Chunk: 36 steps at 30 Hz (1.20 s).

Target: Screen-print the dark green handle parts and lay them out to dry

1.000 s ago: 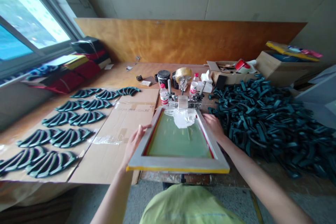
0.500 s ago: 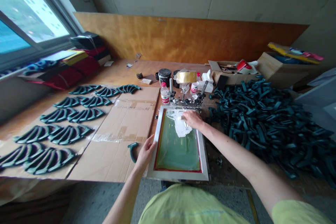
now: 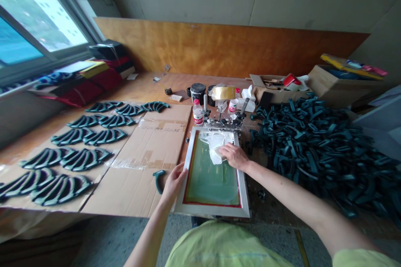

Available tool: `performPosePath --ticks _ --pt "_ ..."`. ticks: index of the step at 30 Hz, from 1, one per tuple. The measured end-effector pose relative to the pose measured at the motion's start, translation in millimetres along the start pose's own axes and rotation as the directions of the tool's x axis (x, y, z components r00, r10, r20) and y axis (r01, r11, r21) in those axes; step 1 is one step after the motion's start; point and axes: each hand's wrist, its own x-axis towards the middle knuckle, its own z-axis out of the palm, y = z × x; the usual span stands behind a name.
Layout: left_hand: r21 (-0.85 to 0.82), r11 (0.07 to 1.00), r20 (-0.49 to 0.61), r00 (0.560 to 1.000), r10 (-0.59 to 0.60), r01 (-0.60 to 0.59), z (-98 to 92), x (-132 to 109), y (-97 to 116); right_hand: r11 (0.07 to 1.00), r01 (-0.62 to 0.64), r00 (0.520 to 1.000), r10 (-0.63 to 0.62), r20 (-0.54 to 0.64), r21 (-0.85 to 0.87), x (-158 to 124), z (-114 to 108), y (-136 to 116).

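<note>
Though the fanned handles [image 3: 104,137] seem finished, a heap [image 3: 313,150] is left, a scraper [image 3: 216,140] being pinched by the right hand [image 3: 234,157], a silkscreen frame [image 3: 211,210] touched by the half-curled left hand [image 3: 175,177], grip unclear.

Your rectangular silver metal-framed screen [image 3: 209,185] lies right of the brown cardboard sheet [image 3: 131,192] and left of the heaped dark-green plastic pieces [image 3: 316,150], with a red-capped clear plastic bottle [image 3: 198,114] beyond its far left corner.
</note>
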Motion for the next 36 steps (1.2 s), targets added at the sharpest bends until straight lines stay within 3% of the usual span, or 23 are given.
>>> performPosePath --ticks 4,8,12,14,16,18,19,21,24,25,27,29,30,31,33,35,36 --pt "0.008 1.000 -0.002 1.000 0.002 -0.002 -1.5 -1 1 0.998 0.042 0.998 -0.043 0.040 0.046 -8 -7 0" --pt "0.002 0.999 0.043 0.998 -0.035 0.035 -5.0 -9 20 0.983 -0.167 0.986 0.168 -0.008 0.072 41 -31 15" --pt "0.006 1.000 0.081 0.997 -0.008 0.007 -8.8 -20 62 0.944 -0.330 0.941 0.331 -0.072 0.026 81 -52 38" --pt "0.004 0.998 0.077 0.995 0.057 -0.057 -6.8 -20 87 0.921 -0.388 0.898 0.383 -0.215 0.022 78 -61 55" --pt "-0.056 0.980 0.060 0.979 0.194 -0.190 0.1 -13 111 0.873 -0.482 0.810 0.474 -0.347 0.067 61 -64 73" --pt "-0.144 0.931 0.036 0.939 0.343 -0.335 11.3 -2 137 0.785 -0.606 0.716 0.608 -0.344 0.127 35 -57 85" --pt "-0.173 0.908 0.032 0.920 0.392 -0.381 17.7 4 150 0.745 -0.652 0.690 0.660 -0.297 0.141 22 -49 86" --pt "-0.185 0.890 0.041 0.902 0.430 -0.416 29.6 15 174 0.733 -0.664 0.713 0.680 -0.170 0.149 -2 -26 80" --pt "-0.208 0.880 0.006 0.899 0.438 -0.427 41.7 21 192 0.868 -0.478 0.874 0.485 -0.026 0.133 -24 8 56" --pt "-0.225 0.869 -0.039 0.896 0.443 -0.440 44.6 20 189 0.906 -0.407 0.912 0.409 0.004 0.116 -27 15 46" --pt "-0.237 0.878 -0.101 0.909 0.404 -0.416 50.7 14 166 0.941 -0.333 0.943 0.331 0.031 0.065 -27 22 26" --pt "-0.203 0.952 -0.010 0.973 0.232 -0.229 59.3 1 126 0.938 -0.346 0.938 0.346 -0.007 0.028 -24 20 0" --pt "-0.152 0.986 0.110 0.991 0.082 -0.065 64.4 -7 103 0.937 -0.348 0.936 0.349 -0.041 0.020 -22 19 -16" --pt "-0.095 0.989 0.215 0.973 -0.088 0.110 69.2 -15 80 0.946 -0.323 0.943 0.323 -0.074 0.015 -21 18 -33" --pt "-0.087 0.952 0.300 0.919 -0.257 0.295 73.9 -30 39 0.985 -0.168 0.980 0.170 -0.104 0.025 -23 19 -66" --pt "-0.131 0.933 0.262 0.919 -0.293 0.335 64.5 -36 12 0.995 0.028 0.996 -0.019 -0.090 0.091 -31 24 -85" --pt "-0.139 0.939 0.198 0.938 -0.285 0.315 52.5 -35 3 0.989 0.060 0.994 -0.048 -0.095 0.132 -39 27 -85"
